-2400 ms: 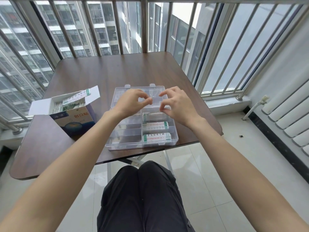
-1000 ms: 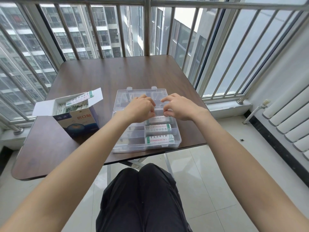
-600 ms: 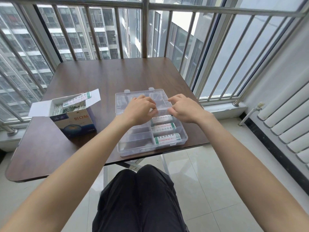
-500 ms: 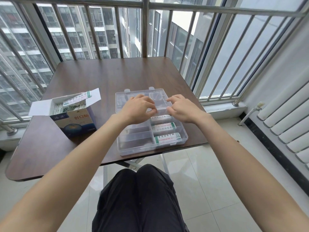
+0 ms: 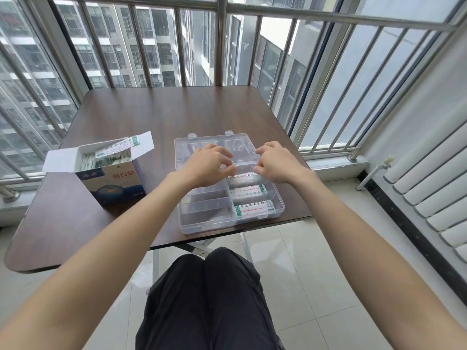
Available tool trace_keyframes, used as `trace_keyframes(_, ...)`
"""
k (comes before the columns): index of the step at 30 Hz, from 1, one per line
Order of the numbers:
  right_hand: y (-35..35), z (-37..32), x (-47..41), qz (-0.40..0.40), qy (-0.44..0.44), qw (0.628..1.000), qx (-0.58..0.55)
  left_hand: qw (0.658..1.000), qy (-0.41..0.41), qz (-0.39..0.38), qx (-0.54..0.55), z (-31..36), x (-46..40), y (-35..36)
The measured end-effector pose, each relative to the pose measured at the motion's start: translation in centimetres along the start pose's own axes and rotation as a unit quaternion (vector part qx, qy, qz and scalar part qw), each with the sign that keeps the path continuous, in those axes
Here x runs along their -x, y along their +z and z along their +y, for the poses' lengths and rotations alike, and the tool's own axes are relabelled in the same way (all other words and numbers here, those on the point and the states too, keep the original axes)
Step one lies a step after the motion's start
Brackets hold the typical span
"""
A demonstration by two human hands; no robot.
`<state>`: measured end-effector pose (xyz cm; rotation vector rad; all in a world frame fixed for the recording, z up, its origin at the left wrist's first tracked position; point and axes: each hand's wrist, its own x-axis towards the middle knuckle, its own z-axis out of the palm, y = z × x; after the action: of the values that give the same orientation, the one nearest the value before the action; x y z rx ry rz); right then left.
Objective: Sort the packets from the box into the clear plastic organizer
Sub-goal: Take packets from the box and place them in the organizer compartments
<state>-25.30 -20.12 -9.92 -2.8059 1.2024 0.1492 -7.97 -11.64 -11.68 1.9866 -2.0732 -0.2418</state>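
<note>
While a dark wooden table [image 5: 161,112] carries everything, the clear plastic organizer [image 5: 202,218] sits at its near edge, and an open box [image 5: 113,183] of bandage packets [image 5: 106,157] stands just to its left. Both hands hover over the organizer's middle: the left hand [image 5: 204,168] and the right hand [image 5: 278,162] have curled fingers; whether they pinch anything cannot be told. Three labelled packets [image 5: 254,209] lie in the right-side compartments.

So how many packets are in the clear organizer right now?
3 show, all in the organizer's right column: nearest packet, middle packet, and far packet, partly hidden under both hands. More may be hidden beneath the hands.
</note>
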Motion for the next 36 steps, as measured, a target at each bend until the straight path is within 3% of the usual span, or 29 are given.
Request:
trace_keyframes(4,0.1,-0.1,0.1,0.02,0.033,0.997,-0.059,0.999,0.005,-0.014,-0.031,0.4,-0.7,0.2)
trace_keyframes(11,0.7,-0.3,0.5,0.043,0.017,0.999,0.0,0.999,0.008,-0.025,-0.026,0.5,-1.0,0.7)
trace_keyframes(17,0.9,0.4,-0.2,0.046,0.06,0.986,-0.151,0.998,0.012,-0.022,-0.049,1.0,-1.4,0.1)
trace_keyframes(22,0.7,0.1,-0.4,0.064,0.059,0.991,-0.102,0.994,0.025,-0.017,-0.101,1.6,-2.1,-0.2)
trace_keyframes(32,-0.9,0.4,1.5,0.097,0.021,0.975,-0.199,0.998,0.034,-0.011,-0.048,1.6,-0.6,-1.6)
trace_keyframes(34,-1.7,-0.1,2.5,0.098,-0.011,0.964,-0.247,0.998,0.051,0.022,-0.031,2.0,1.1,-2.9)
trace_keyframes(36,-2.4,-1.2,3.5,0.105,-0.042,0.943,-0.313,0.992,0.074,0.101,-0.015,2.2,3.5,-4.0)
